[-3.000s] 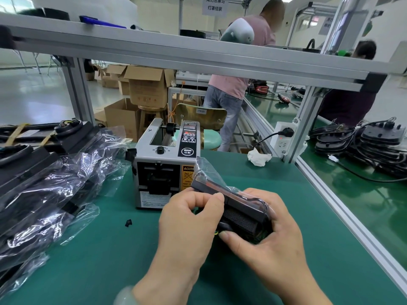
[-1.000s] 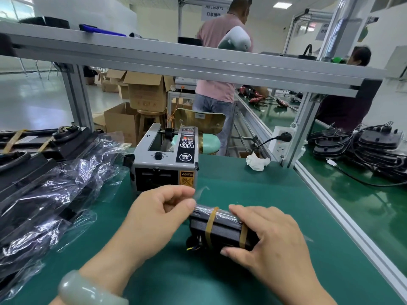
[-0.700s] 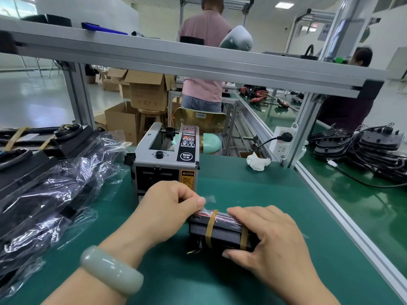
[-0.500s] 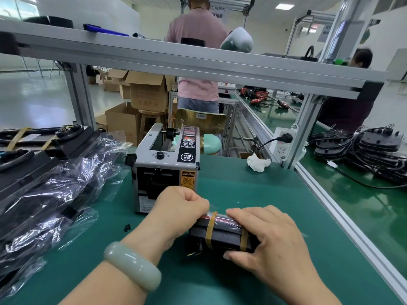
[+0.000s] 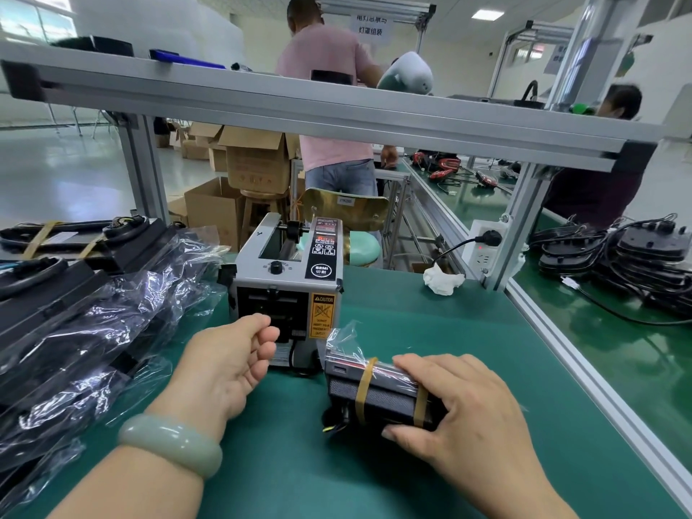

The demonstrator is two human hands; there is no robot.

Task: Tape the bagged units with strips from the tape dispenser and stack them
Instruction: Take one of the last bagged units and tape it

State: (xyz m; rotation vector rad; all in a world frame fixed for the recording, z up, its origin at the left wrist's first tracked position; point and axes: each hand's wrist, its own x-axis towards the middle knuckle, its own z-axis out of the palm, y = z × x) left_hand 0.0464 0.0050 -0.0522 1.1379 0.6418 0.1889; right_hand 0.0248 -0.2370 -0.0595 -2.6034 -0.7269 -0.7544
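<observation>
The right hand (image 5: 460,417) is clamped on one bagged unit (image 5: 378,393). Its fingers lie over the top and its thumb presses the near side. The bagged unit lies on the green table (image 5: 430,331), just in front of the tape dispenser (image 5: 288,282) and a bit to the right. Two yellow-brown tape strips (image 5: 361,387) go round it. A bit of clear bag sticks up at its far end.

The left hand (image 5: 228,365) is not touching the bagged unit. Its fingers are curled, with the tips right at the front slot of the tape dispenser. I cannot tell if it pinches a strip there or holds nothing. A pale green bracelet (image 5: 170,442) sits on that wrist.

There is one tape dispenser. On the left of the table is a pile of bagged units (image 5: 86,331) in shiny clear bags. They overlap too much to count. Near the far right corner lies one white crumpled cloth (image 5: 443,282), beside a white socket box (image 5: 483,249) with one black plug in it. Two other people are behind the table: one standing person in a pink shirt (image 5: 325,106) and one sitting person (image 5: 599,189) at the right.
</observation>
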